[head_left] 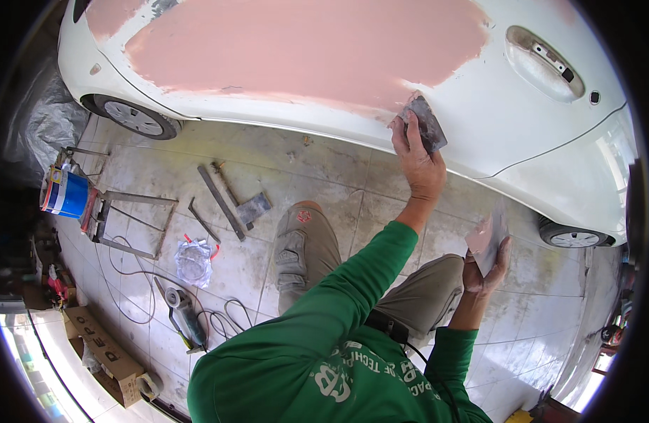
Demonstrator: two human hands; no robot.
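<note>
My left hand (417,158) presses a dark flat spreader (429,121) against the lower edge of a white car's side panel (508,134). The spreader sits just right of a large patch of pink body filler (303,46). My right hand (484,271) is held lower, near my knee, and grips a flat board (488,236) smeared with pink filler. I wear a green long-sleeved shirt and grey trousers and crouch beside the car.
On the tiled floor to my left lie metal bars (222,201), a wide scraper (254,208), a plastic bag (194,262) and an angle grinder (187,316) with its cord. A blue can (65,194) stands on a metal frame (130,222). A cardboard box (102,352) lies lower left.
</note>
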